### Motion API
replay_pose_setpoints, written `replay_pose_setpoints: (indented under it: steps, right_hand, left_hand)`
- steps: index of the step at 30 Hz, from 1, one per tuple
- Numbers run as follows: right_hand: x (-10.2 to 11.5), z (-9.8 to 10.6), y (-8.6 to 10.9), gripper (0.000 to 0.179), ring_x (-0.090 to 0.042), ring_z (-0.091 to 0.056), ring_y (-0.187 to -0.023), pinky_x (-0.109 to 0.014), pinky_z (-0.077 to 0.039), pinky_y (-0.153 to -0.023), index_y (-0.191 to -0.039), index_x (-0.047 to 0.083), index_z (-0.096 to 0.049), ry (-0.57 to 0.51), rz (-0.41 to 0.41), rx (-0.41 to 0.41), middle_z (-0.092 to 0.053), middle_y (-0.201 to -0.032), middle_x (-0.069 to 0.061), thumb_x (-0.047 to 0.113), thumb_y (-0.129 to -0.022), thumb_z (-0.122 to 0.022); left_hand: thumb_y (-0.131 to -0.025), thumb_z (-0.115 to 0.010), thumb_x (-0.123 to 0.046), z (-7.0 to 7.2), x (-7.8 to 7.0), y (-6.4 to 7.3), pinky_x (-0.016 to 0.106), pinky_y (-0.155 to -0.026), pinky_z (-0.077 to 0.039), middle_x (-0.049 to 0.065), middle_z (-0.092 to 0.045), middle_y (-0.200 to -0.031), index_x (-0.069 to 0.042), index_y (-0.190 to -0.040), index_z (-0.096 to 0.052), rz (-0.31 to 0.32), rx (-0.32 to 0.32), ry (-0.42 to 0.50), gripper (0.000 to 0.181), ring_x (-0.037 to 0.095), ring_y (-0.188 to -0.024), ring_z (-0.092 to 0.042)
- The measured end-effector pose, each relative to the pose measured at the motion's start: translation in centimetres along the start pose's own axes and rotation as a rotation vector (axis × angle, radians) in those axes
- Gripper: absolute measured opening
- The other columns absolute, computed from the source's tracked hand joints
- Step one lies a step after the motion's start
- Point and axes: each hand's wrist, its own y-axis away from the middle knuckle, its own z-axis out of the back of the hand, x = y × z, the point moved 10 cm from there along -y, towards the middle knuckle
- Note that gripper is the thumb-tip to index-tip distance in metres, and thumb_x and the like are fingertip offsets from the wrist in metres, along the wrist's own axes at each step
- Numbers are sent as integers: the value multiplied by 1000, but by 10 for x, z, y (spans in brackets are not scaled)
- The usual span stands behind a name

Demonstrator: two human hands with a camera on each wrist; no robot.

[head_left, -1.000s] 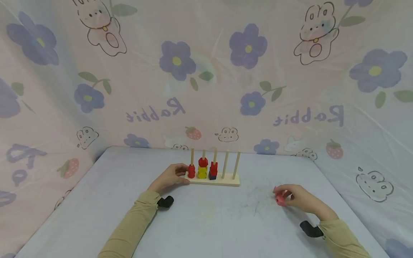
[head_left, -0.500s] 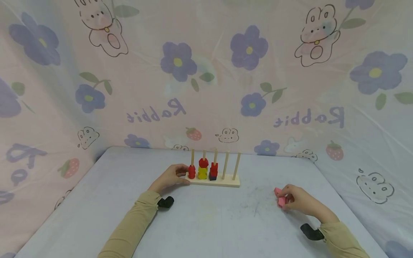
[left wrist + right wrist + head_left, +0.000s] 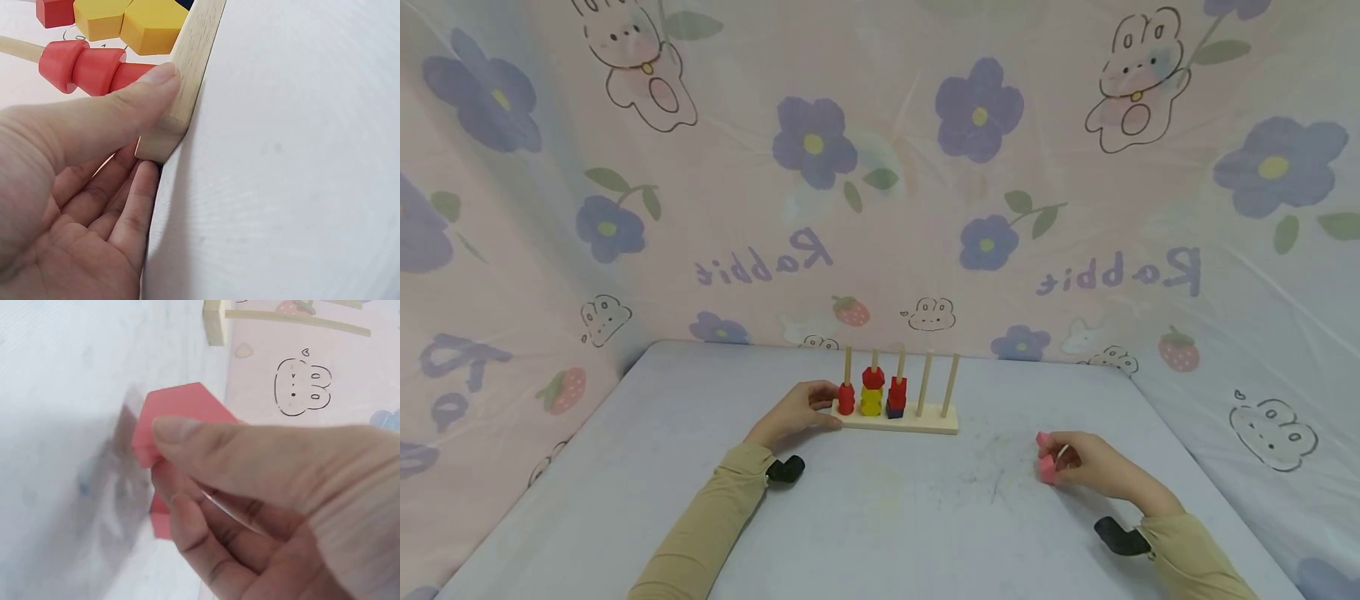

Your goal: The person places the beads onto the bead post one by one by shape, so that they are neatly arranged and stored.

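My left hand (image 3: 797,410) grips the left end of a wooden peg stand (image 3: 898,422), with the thumb over the base in the left wrist view. Red rounded beads (image 3: 846,400) sit on its first peg. The second carries yellow hexagonal beads (image 3: 871,402) under a red one (image 3: 873,377). On the third, red beads (image 3: 897,390) lie above a dark blue one (image 3: 895,412). To the right of the stand, my right hand (image 3: 1093,465) pinches a pink pentagonal bead (image 3: 181,409). A second pink bead (image 3: 160,524) shows beside the fingers, partly hidden; whether it is held I cannot tell.
The two right pegs (image 3: 949,385) of the stand are bare. White table surface (image 3: 917,517) spreads in front of and between the hands. A patterned cloth (image 3: 895,208) hangs behind the table and along its sides.
The pink beads have turned in my right fingers, and a hole that showed a second ago is out of sight. My left hand and the stand stay in place.
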Motion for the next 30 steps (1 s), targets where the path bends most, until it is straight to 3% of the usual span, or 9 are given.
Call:
replay_pose_setpoints:
  steps: [5, 13, 19, 22, 27, 30]
  right_hand:
    - [17, 10, -12, 26, -14, -58, -85, -27, -53, -72, -106, 7, -60, -15, 59, -50, -60, -99, -1, -1, -84, -69]
    - [55, 39, -43, 26, -22, -62, -93, -27, -54, -79, -112, 5, -57, -181, 95, -131, -61, -106, -8, 6, -88, -69]
    - [76, 60, -69, 39, -25, -61, -102, -24, -52, -85, -129, 8, -55, -255, 100, -240, -59, -118, -13, 11, -92, -65]
    - [82, 67, -81, 41, -22, -62, -101, -24, -53, -84, -131, 7, -54, -331, 102, -320, -59, -118, -16, 12, -92, -65]
    - [88, 72, -99, 40, -14, -60, -99, -19, -51, -83, -128, -1, -54, -480, 133, -460, -56, -116, -15, 8, -91, -66]
    - [93, 68, -110, 40, -13, -61, -99, -20, -51, -85, -127, -4, -52, -583, 157, -490, -57, -115, -14, 6, -90, -66]
  left_hand:
    - [-73, -83, -10, 0, -2, 1, 37, -100, -44, 8, -59, -123, -5, -124, -58, 3, 1, -7, 57, 26, -116, -55]
    - [-74, -83, -10, -1, -6, 2, 36, -100, -44, 8, -59, -123, -4, -124, -58, -18, 6, -25, 57, 27, -116, -56]
    - [-73, -84, -9, -1, -6, 1, 34, -99, -44, 7, -59, -122, -4, -123, -59, -32, 12, -26, 56, 25, -116, -56]
    - [-73, -84, -9, -2, -7, 1, 34, -99, -45, 8, -59, -122, -4, -122, -59, -55, 21, -27, 55, 25, -116, -56]
    - [-73, -84, -10, -2, -4, 1, 34, -99, -45, 7, -59, -122, -5, -123, -59, -41, 21, -31, 56, 24, -116, -56]
    - [-73, -84, -11, 0, -4, 1, 35, -99, -45, 7, -59, -122, -5, -122, -59, -38, 10, -39, 55, 25, -115, -56]
